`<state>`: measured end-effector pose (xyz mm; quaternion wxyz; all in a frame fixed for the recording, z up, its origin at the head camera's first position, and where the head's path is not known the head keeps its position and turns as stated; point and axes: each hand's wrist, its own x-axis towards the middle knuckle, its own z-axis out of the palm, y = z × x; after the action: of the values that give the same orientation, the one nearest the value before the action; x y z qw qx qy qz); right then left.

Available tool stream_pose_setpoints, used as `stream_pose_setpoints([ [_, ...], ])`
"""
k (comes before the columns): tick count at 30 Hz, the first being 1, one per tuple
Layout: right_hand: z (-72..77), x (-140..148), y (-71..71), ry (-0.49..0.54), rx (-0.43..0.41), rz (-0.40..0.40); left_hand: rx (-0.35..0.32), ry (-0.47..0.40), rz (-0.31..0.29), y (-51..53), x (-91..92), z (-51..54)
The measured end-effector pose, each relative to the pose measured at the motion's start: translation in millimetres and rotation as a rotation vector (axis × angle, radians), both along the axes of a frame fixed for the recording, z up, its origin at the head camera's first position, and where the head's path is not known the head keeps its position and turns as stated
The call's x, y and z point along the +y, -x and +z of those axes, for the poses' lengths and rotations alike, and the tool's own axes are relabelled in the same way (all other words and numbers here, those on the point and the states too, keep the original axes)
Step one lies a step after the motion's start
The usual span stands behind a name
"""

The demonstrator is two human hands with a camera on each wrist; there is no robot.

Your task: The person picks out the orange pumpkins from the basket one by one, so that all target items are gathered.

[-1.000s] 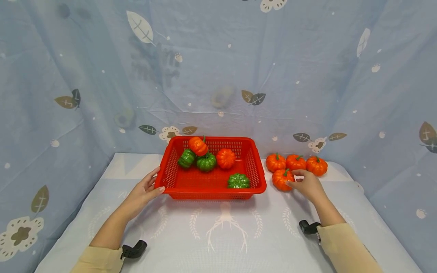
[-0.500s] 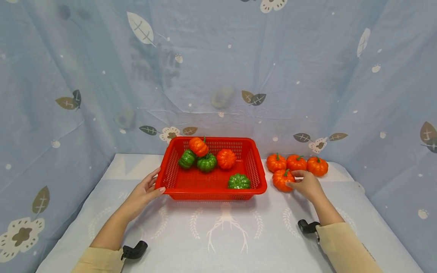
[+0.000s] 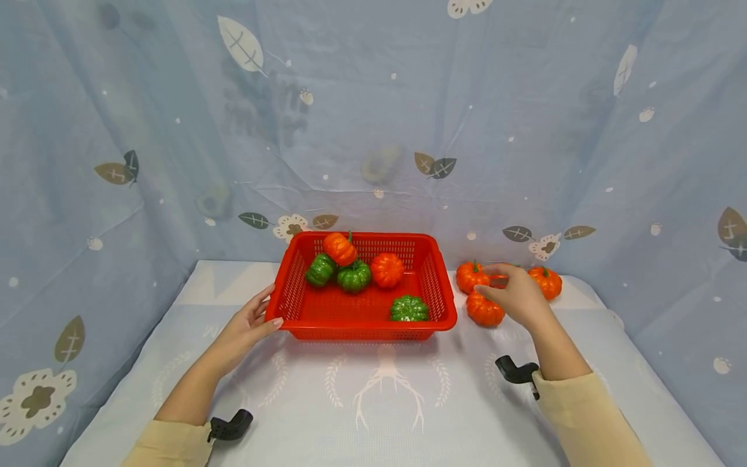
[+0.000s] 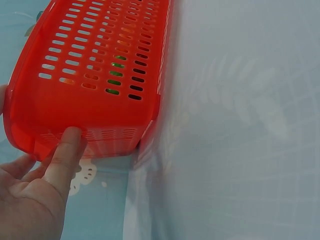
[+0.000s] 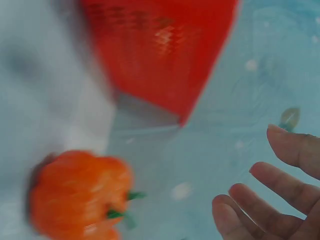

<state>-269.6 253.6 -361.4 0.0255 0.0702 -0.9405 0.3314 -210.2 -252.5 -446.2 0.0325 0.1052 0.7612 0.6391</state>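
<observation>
My left hand (image 3: 241, 335) holds the left front corner of a red plastic basket (image 3: 362, 326). In the left wrist view its fingers lie against the slotted outer wall (image 4: 100, 107). My right hand (image 3: 516, 293) hovers above the small orange pumpkins, its fingers apart with nothing between them. Nearest below it is the front pumpkin (image 3: 485, 311). Behind stand a left pumpkin (image 3: 470, 279) and a right pumpkin (image 3: 546, 283); the hand mostly hides another between them. The right wrist view shows a blurred orange pumpkin (image 5: 75, 195) away from the spread fingers (image 5: 287, 185).
In the basket lie an orange pumpkin (image 3: 340, 249) on top of two green ones (image 3: 354, 277), another orange pumpkin (image 3: 388, 270), and a green one (image 3: 409, 309) at front right. A patterned blue curtain (image 3: 373, 130) stands behind the white-and-grey tablecloth (image 3: 327, 402).
My right hand has come off the front orange pumpkin, moving up and slightly left over the pumpkins. The left hand stays on the basket corner.
</observation>
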Motion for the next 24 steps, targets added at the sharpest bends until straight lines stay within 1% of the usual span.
stream_pose_setpoints([
  [3,15.3,-14,2.7,-0.024,0.000,0.041,-0.002,-0.007,-0.004,0.3,0.5,0.6],
  [6,28.9,-29,9.9,-0.037,-0.004,0.092,-0.008,-0.009,-0.004,0.5,0.3,0.3],
  [8,35.9,-40,15.5,-0.024,-0.015,0.124,-0.011,-0.009,-0.004,0.4,0.0,0.2],
  [11,42.2,-55,25.8,-0.006,-0.051,0.156,-0.012,-0.006,-0.003,0.0,-0.6,0.5],
  [15,45.8,-75,41.2,0.017,-0.100,0.197,-0.013,-0.007,-0.002,-0.5,-0.8,1.4],
  [19,46.4,-94,59.0,-0.004,-0.117,0.238,-0.021,-0.011,0.001,-1.1,-0.6,2.4],
  [24,40.8,-111,79.0,-0.031,-0.126,0.268,-0.027,-0.012,0.002,-0.9,0.5,2.6],
])
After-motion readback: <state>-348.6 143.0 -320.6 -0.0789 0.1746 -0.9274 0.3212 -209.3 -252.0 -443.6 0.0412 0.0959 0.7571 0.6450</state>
